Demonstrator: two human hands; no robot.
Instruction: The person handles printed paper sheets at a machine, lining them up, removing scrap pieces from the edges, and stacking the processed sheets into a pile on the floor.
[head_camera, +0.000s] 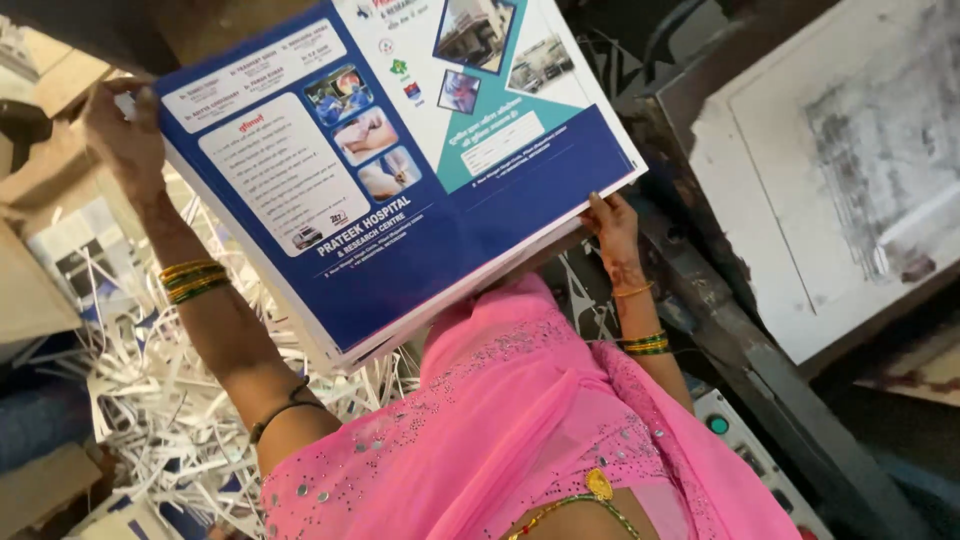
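Blue-and-white printed sheets (400, 170) are held as a thick stack between both hands. The left hand (125, 140) is closed on the far left edge; the right hand (612, 232) is curled around the near right corner, above white paper trimmings (160, 400).

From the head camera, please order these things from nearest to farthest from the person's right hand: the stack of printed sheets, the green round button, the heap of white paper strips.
From the right hand:
1. Stack of printed sheets: its fingers grip the stack's right edge.
2. Green round button: lower right, on the grey control panel.
3. Heap of white paper strips: far left, beyond the left hand.
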